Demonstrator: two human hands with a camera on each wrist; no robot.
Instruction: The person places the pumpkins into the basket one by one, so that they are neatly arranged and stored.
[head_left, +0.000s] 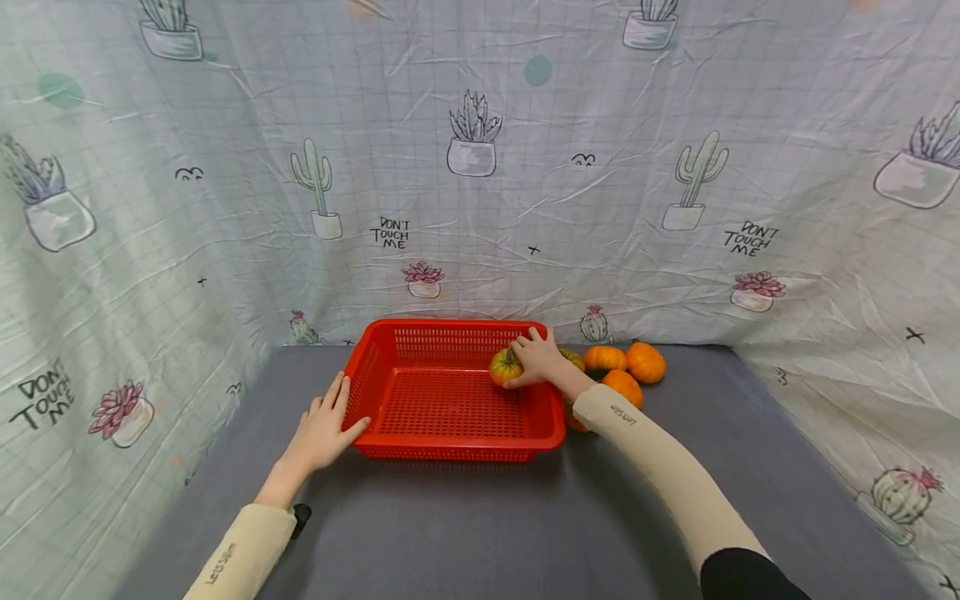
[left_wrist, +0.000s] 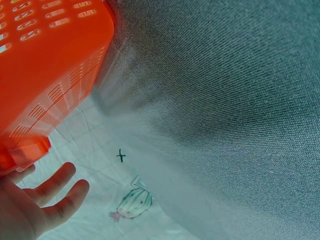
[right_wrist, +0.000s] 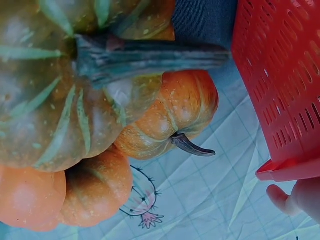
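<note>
A red plastic basket [head_left: 450, 448] with slotted walls stands on the grey table. My left hand [head_left: 322, 429] touches its left rim with spread, fairly straight fingers [left_wrist: 60, 182], the thumb lying across the front left corner. Inside the basket, toward the back right, my right hand [head_left: 542, 360] grips a small green-and-orange pumpkin [head_left: 506, 367] between thumb and fingers. That pumpkin is hidden in the right wrist view, where only a finger of the hand [right_wrist: 300, 197] shows beside the basket's rim. Whether the pumpkin touches the basket floor I cannot tell.
Right of the basket lie several small pumpkins, among them an orange pumpkin [head_left: 647, 363] and a green-striped pumpkin [right_wrist: 40, 100] with a thick stem. A cactus-printed cloth [head_left: 540, 208] hangs behind the grey table [head_left: 450, 533] and along both sides.
</note>
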